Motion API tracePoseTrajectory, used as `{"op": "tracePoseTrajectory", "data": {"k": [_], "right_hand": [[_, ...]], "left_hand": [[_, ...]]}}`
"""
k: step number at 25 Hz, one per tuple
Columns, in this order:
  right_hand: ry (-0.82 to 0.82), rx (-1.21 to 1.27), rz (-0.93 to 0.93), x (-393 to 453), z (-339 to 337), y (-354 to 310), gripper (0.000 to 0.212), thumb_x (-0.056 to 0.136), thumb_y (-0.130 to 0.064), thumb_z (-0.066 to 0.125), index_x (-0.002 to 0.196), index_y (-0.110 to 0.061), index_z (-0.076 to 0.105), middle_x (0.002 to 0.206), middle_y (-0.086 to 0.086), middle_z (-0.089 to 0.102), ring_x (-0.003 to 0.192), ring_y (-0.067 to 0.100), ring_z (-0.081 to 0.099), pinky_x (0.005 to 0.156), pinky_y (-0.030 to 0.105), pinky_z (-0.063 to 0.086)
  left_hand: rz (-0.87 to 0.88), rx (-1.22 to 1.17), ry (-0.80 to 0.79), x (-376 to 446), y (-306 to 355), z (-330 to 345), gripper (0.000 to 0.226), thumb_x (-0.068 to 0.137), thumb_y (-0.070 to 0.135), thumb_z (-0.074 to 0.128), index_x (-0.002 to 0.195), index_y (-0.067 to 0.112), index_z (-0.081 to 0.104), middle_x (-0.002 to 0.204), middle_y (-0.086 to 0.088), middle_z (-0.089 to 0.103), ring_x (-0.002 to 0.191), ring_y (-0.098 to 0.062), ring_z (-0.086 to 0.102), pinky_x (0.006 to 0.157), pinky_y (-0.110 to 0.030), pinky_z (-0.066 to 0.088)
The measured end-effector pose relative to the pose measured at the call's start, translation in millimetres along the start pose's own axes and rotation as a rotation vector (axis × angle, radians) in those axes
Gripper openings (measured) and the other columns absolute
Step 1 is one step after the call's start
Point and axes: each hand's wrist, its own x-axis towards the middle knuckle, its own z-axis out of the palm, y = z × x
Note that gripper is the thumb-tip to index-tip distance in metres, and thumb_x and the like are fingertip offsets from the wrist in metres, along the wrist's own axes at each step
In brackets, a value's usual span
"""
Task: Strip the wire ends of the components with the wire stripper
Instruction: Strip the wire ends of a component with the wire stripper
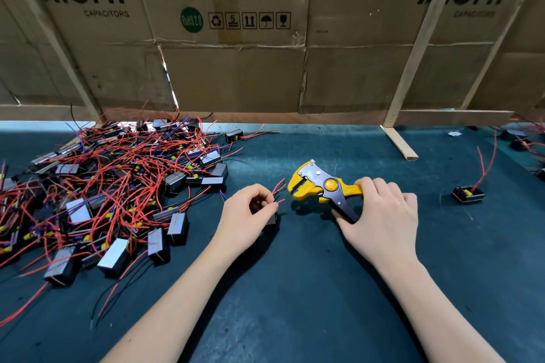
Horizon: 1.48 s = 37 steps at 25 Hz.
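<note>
**Wire ends held just short of the stripper's jaws**

In the head view, the left hand (246,212) curls its fingers round a small dark block-shaped component (271,219), mostly hidden beneath the palm, and pinches its thin red wires (278,190), whose ends point right toward the tool. The right hand (380,215) grips the two handles of the yellow-and-grey metal wire stripper (321,186), its yellow jaws parted and facing left, near the wire tips but apart from them. Both hands hover low over the dark teal worktop (295,289).

To the left lies one large tangled pile of dark boxy components with red leads (112,186), too many and too overlapped to count; a few blue and black leads run through it. One single black component with red leads (468,194) sits alone at the right, and a few more show at the far right edge. Behind stands a brown printed cardboard wall (236,68) braced by pale wooden battens (418,47), closing off the back of the worktop.
</note>
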Motion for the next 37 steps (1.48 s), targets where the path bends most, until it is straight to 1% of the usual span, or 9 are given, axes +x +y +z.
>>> {"op": "tracePoseTrajectory", "data": {"k": [15, 20, 22, 24, 27, 29, 31, 34, 37], "right_hand": [[-0.117, 0.016, -0.047, 0.4, -8.4, -11.8, 0.041, 0.060, -0.044, 0.084, 0.070, -0.014, 0.058, 0.059, 0.000, 0.054, 0.056, 0.030, 0.055, 0.057, 0.033, 0.035], [-0.108, 0.005, 0.016, 2.3, -9.2, -13.4, 0.048, 0.054, -0.039, 0.090, 0.055, -0.014, 0.050, 0.046, 0.002, 0.048, 0.039, 0.028, 0.042, 0.048, 0.019, 0.014], [-0.054, -0.017, -0.022, 1.0, -6.1, -13.3, 0.044, 0.056, -0.045, 0.088, 0.064, -0.014, 0.057, 0.055, 0.002, 0.053, 0.048, 0.030, 0.050, 0.049, 0.025, 0.025], [-0.017, -0.042, -0.030, 0.7, -3.3, -9.6, 0.044, 0.065, -0.052, 0.080, 0.084, -0.016, 0.063, 0.075, 0.002, 0.060, 0.069, 0.031, 0.055, 0.065, 0.036, 0.036], [0.037, 0.003, 0.095, 3.7, -3.1, -0.3, 0.050, 0.065, -0.051, 0.081, 0.099, -0.016, 0.065, 0.086, 0.002, 0.063, 0.080, 0.031, 0.056, 0.075, 0.040, 0.034], [0.060, 0.050, 0.163, 6.2, -4.5, 3.8, 0.052, 0.065, -0.049, 0.082, 0.102, -0.016, 0.066, 0.088, 0.003, 0.064, 0.082, 0.032, 0.057, 0.075, 0.040, 0.034], [0.094, 0.087, 0.202, 9.1, -7.4, 6.9, 0.051, 0.067, -0.048, 0.082, 0.103, -0.016, 0.065, 0.090, 0.004, 0.064, 0.083, 0.032, 0.057, 0.076, 0.040, 0.034], [0.150, 0.168, 0.248, 11.7, -14.4, 9.1, 0.050, 0.069, -0.046, 0.082, 0.103, -0.015, 0.064, 0.090, 0.004, 0.063, 0.084, 0.031, 0.057, 0.077, 0.040, 0.033], [0.157, 0.272, 0.242, 10.5, -20.1, 4.9, 0.047, 0.071, -0.044, 0.083, 0.102, -0.016, 0.063, 0.091, 0.000, 0.062, 0.085, 0.027, 0.057, 0.079, 0.038, 0.033]], "left_hand": [[-0.048, -0.076, 0.027, -0.7, 2.9, 0.9, 0.019, 0.084, 0.010, 0.071, 0.069, 0.019, 0.064, 0.065, 0.004, 0.058, 0.054, -0.001, 0.046, 0.050, -0.008, 0.038], [-0.059, -0.063, 0.020, 0.7, 1.5, 0.6, 0.014, 0.084, 0.012, 0.072, 0.072, 0.015, 0.066, 0.065, 0.007, 0.059, 0.058, -0.004, 0.048, 0.057, -0.011, 0.038], [-0.031, -0.053, 0.028, -0.2, 1.1, -1.1, 0.013, 0.083, 0.013, 0.073, 0.072, 0.016, 0.066, 0.069, 0.008, 0.061, 0.064, -0.005, 0.050, 0.064, -0.016, 0.038], [0.041, 0.072, 0.073, -0.4, 0.0, -2.3, 0.012, 0.081, 0.014, 0.075, 0.074, 0.020, 0.067, 0.080, 0.006, 0.061, 0.078, -0.007, 0.051, 0.074, -0.022, 0.037], [0.141, 0.237, 0.154, -1.3, -0.1, -0.5, 0.009, 0.081, 0.014, 0.075, 0.079, 0.019, 0.067, 0.080, 0.002, 0.053, 0.077, -0.012, 0.051, 0.072, -0.029, 0.039], [0.239, 0.184, 0.113, -2.2, -0.6, 2.7, 0.009, 0.083, 0.010, 0.073, 0.088, 0.015, 0.066, 0.082, 0.000, 0.058, 0.074, -0.010, 0.052, 0.072, -0.027, 0.040], [0.348, 0.057, -0.151, -7.3, 4.8, 8.7, 0.033, 0.089, 0.010, 0.068, 0.120, 0.017, 0.061, 0.116, 0.004, 0.064, 0.100, -0.005, 0.060, 0.088, -0.025, 0.045], [0.423, 0.006, -0.502, -16.0, 14.8, 14.6, 0.080, 0.093, 0.022, 0.064, 0.155, 0.038, 0.016, 0.155, 0.027, 0.028, 0.137, 0.001, 0.039, 0.114, -0.018, 0.029], [0.497, 0.204, -0.194, -6.5, 11.1, -1.5, 0.066, 0.091, 0.021, 0.065, 0.150, 0.027, 0.035, 0.144, 0.013, 0.048, 0.119, -0.003, 0.053, 0.108, -0.026, 0.035]]}}
